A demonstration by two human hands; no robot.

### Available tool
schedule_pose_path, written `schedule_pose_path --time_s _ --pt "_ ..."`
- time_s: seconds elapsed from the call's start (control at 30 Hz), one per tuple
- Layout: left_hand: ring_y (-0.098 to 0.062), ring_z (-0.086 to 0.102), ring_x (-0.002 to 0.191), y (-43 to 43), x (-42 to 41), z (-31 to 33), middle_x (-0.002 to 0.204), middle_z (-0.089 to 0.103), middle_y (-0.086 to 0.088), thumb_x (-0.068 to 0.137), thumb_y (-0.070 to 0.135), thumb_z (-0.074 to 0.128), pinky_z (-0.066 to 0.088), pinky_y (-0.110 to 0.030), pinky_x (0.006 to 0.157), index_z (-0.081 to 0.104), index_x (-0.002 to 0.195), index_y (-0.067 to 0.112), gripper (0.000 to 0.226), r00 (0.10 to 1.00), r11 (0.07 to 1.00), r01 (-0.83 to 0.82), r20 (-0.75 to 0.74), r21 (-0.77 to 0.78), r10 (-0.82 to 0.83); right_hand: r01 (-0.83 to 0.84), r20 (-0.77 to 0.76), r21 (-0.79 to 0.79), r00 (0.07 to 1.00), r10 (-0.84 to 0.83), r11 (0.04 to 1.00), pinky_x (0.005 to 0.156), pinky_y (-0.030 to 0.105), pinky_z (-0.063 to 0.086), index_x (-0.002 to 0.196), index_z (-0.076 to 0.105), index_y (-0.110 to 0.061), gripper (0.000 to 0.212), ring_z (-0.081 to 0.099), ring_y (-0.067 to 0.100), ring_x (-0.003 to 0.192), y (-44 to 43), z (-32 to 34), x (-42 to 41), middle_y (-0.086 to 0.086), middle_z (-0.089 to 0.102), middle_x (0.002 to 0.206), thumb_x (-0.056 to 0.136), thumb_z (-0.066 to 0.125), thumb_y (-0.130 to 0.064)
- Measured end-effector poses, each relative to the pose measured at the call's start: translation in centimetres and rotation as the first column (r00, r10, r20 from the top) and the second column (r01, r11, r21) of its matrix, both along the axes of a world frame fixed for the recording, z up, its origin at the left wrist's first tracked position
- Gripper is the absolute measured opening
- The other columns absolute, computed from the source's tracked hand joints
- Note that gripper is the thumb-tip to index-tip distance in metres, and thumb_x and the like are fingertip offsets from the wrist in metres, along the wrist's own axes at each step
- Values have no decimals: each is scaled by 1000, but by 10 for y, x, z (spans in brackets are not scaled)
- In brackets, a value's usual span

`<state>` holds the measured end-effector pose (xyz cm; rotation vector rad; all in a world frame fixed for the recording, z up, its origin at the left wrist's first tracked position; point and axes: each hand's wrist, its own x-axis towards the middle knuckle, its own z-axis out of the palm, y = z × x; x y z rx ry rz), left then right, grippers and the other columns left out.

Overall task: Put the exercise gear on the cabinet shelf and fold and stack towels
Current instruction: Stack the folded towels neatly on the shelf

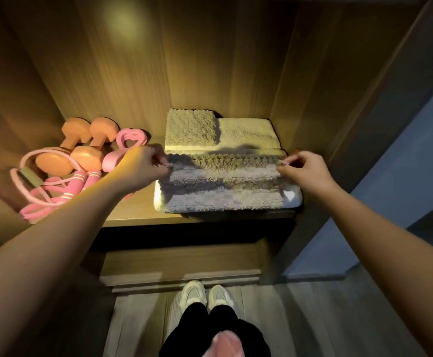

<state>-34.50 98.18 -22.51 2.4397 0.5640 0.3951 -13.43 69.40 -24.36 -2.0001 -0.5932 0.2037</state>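
Left hand (146, 164): fingers curled, pinching the left end of the folded edge of the grey towel (223, 176). Right hand (307, 168): fingertips likewise pinching the same edge at its right end. Both hands are engaged; neither is free.

The grey towel lies across the front right of the cabinet shelf (133, 213), on top of a white towel (293, 197) whose ends show beneath it on either side. Directly behind sits a cream towel (251, 135), folded flat, with a smaller folded towel (191, 126) on its left half.

Handling assessment: the towel is thick pile, soft and light, with no stiffness of its own. Held in the middle it would likely sag and lose its fold. The two end corners, as now held, appear the correct points for drawing the fold square and even. Slip risk judged low; nothing fragile here.

To the left on the same shelf, apart from the towels: orange dumbbells (86, 155), a pink skipping rope (66, 189) lying partly over them, and a pink heart-shaped gripper (131, 137). Gear placement appears complete. Towel stacking appears well advanced.
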Motion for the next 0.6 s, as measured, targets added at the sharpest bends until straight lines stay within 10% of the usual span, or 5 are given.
schedule_pose_path --time_s 0.33,0.47,0.6 --pt "-23 64 75 -88 -123 58 72 67 -5 78 4 76 51 -43 76 63 73 11 16 956 920 57 287 -388 62 -14 -259 386 958 123 923 53 16 49 67 62 -21 24 63 3 59 -93 44 -94 -8 66 63 84 71 -6" --pt "-21 59 77 -113 -157 65 80 63 -7 80 1 73 51 -19 58 59 73 15 21 915 898 51 382 -437 133 -14 -301 486 936 182 874 42 15 35 69 60 -19 22 50 2 42 -116 53 -129 -9 57 48 85 69 -8" --pt "-17 61 82 -129 -187 65 90 64 -4 80 -1 73 53 -17 67 62 100 22 33 924 917 101 377 -386 57 -19 -309 516 928 207 856 60 22 36 87 67 -18 17 49 13 65 -135 54 -156 -1 60 70 84 68 -1"
